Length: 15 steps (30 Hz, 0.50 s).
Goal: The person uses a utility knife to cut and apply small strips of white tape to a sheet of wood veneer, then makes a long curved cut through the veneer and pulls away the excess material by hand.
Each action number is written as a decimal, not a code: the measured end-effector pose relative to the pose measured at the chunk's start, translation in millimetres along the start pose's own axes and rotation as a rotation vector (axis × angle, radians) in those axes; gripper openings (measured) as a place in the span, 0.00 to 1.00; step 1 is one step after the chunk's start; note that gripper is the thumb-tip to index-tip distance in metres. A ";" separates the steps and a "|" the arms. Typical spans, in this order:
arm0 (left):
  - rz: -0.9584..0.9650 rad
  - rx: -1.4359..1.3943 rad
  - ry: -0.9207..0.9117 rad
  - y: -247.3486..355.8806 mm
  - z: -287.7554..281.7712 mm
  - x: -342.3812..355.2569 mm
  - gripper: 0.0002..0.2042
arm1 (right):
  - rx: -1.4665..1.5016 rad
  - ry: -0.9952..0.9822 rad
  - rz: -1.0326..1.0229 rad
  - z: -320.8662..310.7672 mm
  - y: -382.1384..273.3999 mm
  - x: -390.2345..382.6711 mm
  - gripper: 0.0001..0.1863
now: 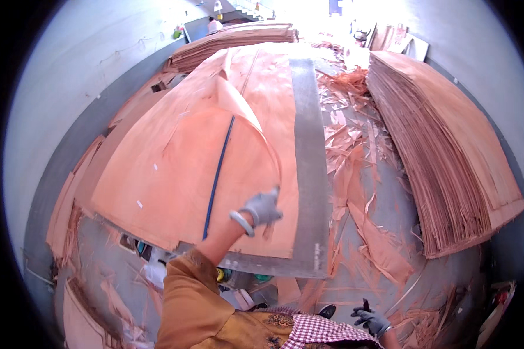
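A thin orange-pink wood veneer sheet [180, 168] lies on a stack on the grey-topped table [311, 174], its right edge lifted and curled. My left hand [263, 208], in a grey glove with a pale bangle at the wrist, is closed at the near end of that curled edge, somewhat blurred. Left of it, a long dark-blue strip [218, 174] lies lengthwise on the veneer. Down by my right side, away from the table, my right hand [374, 321], also gloved, has its fingers bent around a slim dark tool [365, 305] whose kind I cannot make out.
A tall veneer stack [436, 151] stands along the right wall. Another stack [233, 43] lies beyond the table. Torn veneer scraps [361, 215] litter the floor between table and right stack. My shoe [327, 311] shows below. Far back left is another person [214, 25].
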<state>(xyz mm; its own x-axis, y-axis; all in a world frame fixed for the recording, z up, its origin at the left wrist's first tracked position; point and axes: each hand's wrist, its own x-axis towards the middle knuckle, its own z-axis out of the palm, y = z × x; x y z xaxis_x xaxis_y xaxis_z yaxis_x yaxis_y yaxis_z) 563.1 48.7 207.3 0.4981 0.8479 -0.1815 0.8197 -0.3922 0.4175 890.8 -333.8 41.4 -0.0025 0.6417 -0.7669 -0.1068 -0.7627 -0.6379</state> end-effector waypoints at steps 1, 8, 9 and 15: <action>-0.026 0.148 -0.116 24.0 8.8 -17.5 0.31 | -0.025 -0.017 0.006 -17.7 -21.3 -6.0 0.19; -0.254 0.539 -0.367 105.2 67.5 -86.8 0.28 | -0.076 0.007 -0.067 -149.0 -92.5 27.5 0.18; -0.267 0.534 -0.377 104.1 75.9 -98.3 0.28 | -0.090 -0.027 -0.095 -148.7 -104.7 36.6 0.18; -0.394 0.261 -0.392 119.0 104.7 -72.5 0.29 | -0.191 -0.272 -0.149 -150.8 -164.9 86.1 0.21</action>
<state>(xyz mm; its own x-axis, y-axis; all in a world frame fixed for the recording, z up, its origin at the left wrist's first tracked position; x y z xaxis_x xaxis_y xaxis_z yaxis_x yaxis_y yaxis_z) 654.1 -96.8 176.9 0.1697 0.7721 -0.6124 0.9809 -0.1923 0.0294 1058.1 -164.9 70.0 -0.2684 0.7251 -0.6342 0.0618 -0.6440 -0.7625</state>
